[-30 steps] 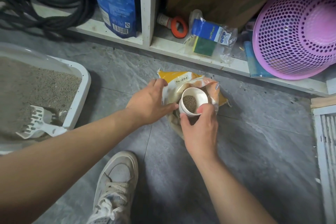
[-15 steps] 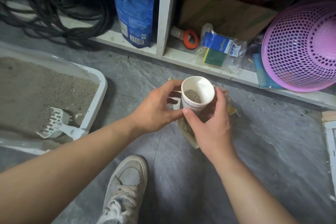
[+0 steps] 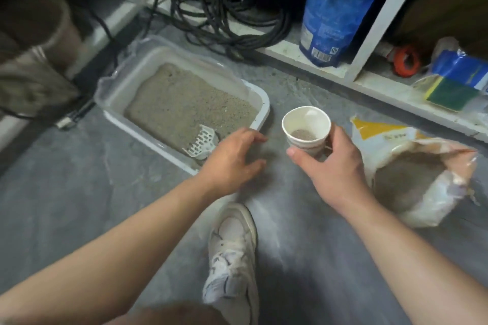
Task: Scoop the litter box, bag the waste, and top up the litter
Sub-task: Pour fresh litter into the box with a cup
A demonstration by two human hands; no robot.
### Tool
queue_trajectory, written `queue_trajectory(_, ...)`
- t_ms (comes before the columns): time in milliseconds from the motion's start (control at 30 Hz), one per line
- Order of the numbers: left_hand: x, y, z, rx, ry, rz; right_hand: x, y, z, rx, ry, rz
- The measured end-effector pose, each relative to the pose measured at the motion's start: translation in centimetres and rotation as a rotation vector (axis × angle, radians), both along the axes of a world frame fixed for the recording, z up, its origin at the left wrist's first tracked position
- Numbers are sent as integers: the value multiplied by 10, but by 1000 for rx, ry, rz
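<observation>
White paper makes up the one cup in view, and it stands upright in the right hand, whose fingers curl round its wall with the thumb across the near side. A shallow layer of grey-brown litter lies in the bottom of the cup. The cup is held just to the right of the litter box, apart from its rim and above the grey floor.

The litter box is a single white tray lined with clear plastic, filled with sandy litter. One white slotted scoop lies inside it at the near right corner, resting on the litter. The left hand hovers at that same near right corner of the litter box, fingers spread and relaxed, gripping nothing; I cannot tell whether the fingertips touch the rim.

Further right of the litter box, beyond the cup, one open litter bag lies on the floor, yellow and clear, its mouth gaping toward the camera with litter showing inside. One white sneaker stands on the floor nearer the camera than the litter box, between the two forearms.

Behind the litter box runs a white shelf. On it sit one coil of black cable, one tall blue bag, one orange-ringed item too blurred to name, and one packet of sponges. To the left of the litter box stands one bin with a liner.
</observation>
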State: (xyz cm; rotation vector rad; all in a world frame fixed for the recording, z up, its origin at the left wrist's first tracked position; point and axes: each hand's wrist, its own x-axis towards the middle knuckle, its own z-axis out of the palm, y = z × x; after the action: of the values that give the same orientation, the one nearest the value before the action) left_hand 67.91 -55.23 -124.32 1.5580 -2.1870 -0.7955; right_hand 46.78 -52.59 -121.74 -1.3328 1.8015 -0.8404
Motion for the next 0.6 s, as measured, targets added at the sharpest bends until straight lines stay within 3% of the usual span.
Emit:
queue_trajectory(100,23,-1,0,32,-130,68,9,-6,6,7,9,69)
queue_trajectory(333,56,-9,-4,76,-434,-117,24,-20,9,-12,99,210)
queue_trajectory(467,62,-9,-23,115,-416,-125,37,-29,0,0,140,253)
queue_trajectory(600,65,-7,-32,-20,-416,-168,50,-39,-2,11,151,282)
